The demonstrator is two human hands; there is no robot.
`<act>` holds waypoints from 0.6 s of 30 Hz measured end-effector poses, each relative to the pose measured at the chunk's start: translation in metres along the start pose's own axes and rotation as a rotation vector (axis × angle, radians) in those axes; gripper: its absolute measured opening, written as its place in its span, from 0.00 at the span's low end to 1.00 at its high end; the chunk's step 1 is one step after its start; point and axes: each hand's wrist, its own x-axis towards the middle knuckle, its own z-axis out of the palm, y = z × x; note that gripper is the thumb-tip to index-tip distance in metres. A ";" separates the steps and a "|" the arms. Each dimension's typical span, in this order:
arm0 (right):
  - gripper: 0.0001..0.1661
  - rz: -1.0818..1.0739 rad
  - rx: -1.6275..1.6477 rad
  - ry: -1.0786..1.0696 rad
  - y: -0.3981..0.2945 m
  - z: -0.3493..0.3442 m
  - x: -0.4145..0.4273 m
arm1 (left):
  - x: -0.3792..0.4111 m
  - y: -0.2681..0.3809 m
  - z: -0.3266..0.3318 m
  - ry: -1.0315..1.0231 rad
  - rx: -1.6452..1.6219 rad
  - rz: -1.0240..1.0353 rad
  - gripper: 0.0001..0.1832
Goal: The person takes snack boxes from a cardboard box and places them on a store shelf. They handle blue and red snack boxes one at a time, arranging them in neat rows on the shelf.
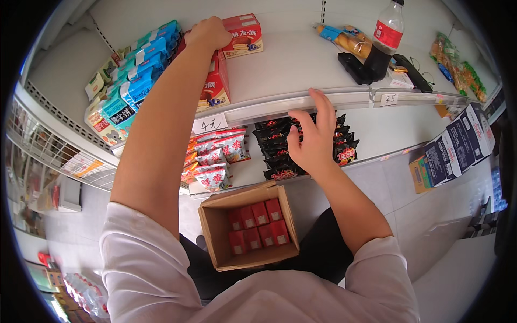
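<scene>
My left hand reaches onto the upper white shelf, its fingers bent down over red snack-pie boxes. One red box stands at its right, and another red box stands nearer the shelf's front edge. Since the fingertips are hidden, I cannot tell if they grip a box. My right hand hovers empty by the shelf's front edge, fingers apart, above black snack packets. Below, between my legs, an open cardboard carton holds several red boxes in two rows.
Blue biscuit bags line the upper shelf's left side. A cola bottle, bagged bread and a black phone-like slab are at right. Silver packets sit on the lower shelf. A dark blue carton stands on the right.
</scene>
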 end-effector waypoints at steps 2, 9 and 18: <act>0.22 -0.017 -0.013 -0.004 0.002 0.002 0.000 | 0.003 -0.003 -0.003 -0.049 -0.053 0.006 0.27; 0.24 -0.045 -0.053 -0.053 0.008 -0.003 -0.003 | -0.008 0.005 -0.024 -0.113 -0.111 0.228 0.28; 0.23 -0.039 -0.075 -0.069 -0.003 0.000 -0.003 | -0.204 0.067 -0.077 0.485 -0.148 0.909 0.17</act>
